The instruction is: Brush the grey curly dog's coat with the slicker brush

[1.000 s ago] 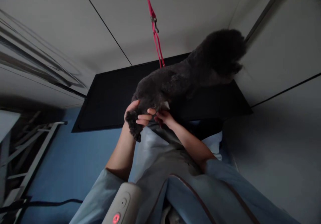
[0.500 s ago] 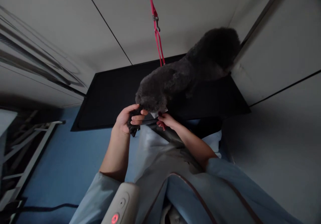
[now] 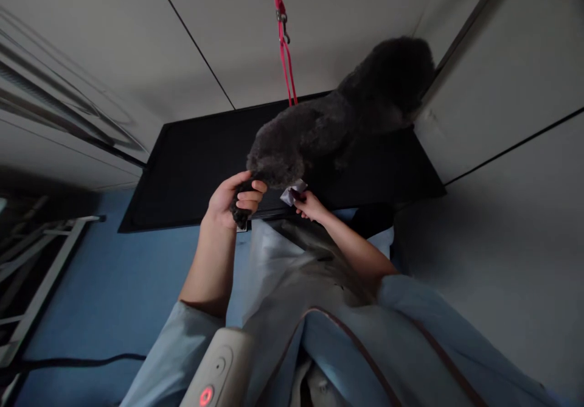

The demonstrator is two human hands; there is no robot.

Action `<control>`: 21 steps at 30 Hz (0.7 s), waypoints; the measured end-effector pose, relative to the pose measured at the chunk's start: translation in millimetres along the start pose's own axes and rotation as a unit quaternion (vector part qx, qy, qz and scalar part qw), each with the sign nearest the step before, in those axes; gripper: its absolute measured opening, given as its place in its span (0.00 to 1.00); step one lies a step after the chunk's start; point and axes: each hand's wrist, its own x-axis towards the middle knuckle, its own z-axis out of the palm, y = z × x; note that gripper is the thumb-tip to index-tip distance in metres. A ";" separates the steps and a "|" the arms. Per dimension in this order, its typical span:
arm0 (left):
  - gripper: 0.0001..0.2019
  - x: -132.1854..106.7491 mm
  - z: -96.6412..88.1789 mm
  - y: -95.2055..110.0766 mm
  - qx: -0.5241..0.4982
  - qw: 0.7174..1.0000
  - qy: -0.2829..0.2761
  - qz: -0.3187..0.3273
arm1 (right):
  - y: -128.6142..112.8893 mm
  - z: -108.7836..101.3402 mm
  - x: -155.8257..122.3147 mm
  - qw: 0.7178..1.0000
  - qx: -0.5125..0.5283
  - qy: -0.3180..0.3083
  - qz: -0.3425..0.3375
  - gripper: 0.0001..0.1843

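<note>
A dark grey dog with short-trimmed fur stands on the black grooming table, its head toward the far right. My left hand is closed around one of its hind legs and holds it out backward; the dark paw shows below my fingers. Gripped in my right hand is a brush-like tool with a flat silvery head and a dark red handle. Its head is just below the dog's hindquarters; whether it touches the fur I cannot tell.
A pink lead with a metal clip hangs down behind the dog. Pale walls border the table's back and right. On the left are a metal frame and a dark cable on the blue floor.
My right hand has turned and moved slightly up and right, so the tool's silvery head shows more. My left hand keeps the leg. The whole view has shifted a little.
</note>
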 end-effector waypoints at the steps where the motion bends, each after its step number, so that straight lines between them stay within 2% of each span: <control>1: 0.12 -1.0 -0.9 0.1 0.001 1.000 -0.001 -0.001 | 1.3 -5.0 -6.3 1.000 0.023 -0.006 0.005 0.09; 3: 0.13 -2.6 -2.7 0.7 0.003 1.000 -0.006 0.000 | 1.4 -17.1 -19.7 0.992 0.106 -0.059 0.019 0.06; 7: 0.13 -4.6 -5.7 3.6 0.003 1.000 -0.017 0.005 | -7.6 -39.5 -36.6 0.948 0.236 -0.202 0.069 0.07; 10: 0.13 -6.0 -6.9 6.1 -0.002 1.000 -0.026 0.008 | -11.2 -41.8 -39.5 0.936 0.251 -0.233 0.082 0.11; 12: 0.12 -6.8 -7.7 7.3 -0.004 0.999 -0.031 0.009 | -8.7 -35.8 -39.9 0.959 0.205 -0.192 0.032 0.15; 14: 0.12 -7.4 -8.4 8.1 -0.006 0.999 -0.031 0.012 | -4.6 -28.2 -39.2 0.988 0.090 -0.099 -0.072 0.16; 15: 0.11 -7.7 -8.8 8.3 -0.008 0.999 -0.030 0.016 | -3.2 -25.2 -38.1 0.990 0.018 -0.043 -0.131 0.14; 16: 0.11 -7.9 -9.1 8.4 -0.009 0.999 -0.029 0.020 | -3.0 -23.1 -36.2 0.981 -0.055 0.011 -0.185 0.10; 18: 0.11 -8.6 -9.3 8.6 -0.013 0.999 -0.023 0.028 | -7.6 -21.8 -28.7 0.945 -0.187 0.088 -0.254 0.08; 19: 0.11 -9.1 -8.9 8.7 -0.015 0.999 -0.018 0.033 | -12.6 -22.2 -22.9 0.925 -0.245 0.103 -0.271 0.08; 21: 0.10 -10.5 -7.4 8.8 -0.023 0.999 -0.008 0.046 | -26.6 -23.8 -7.6 0.890 -0.345 0.075 -0.289 0.08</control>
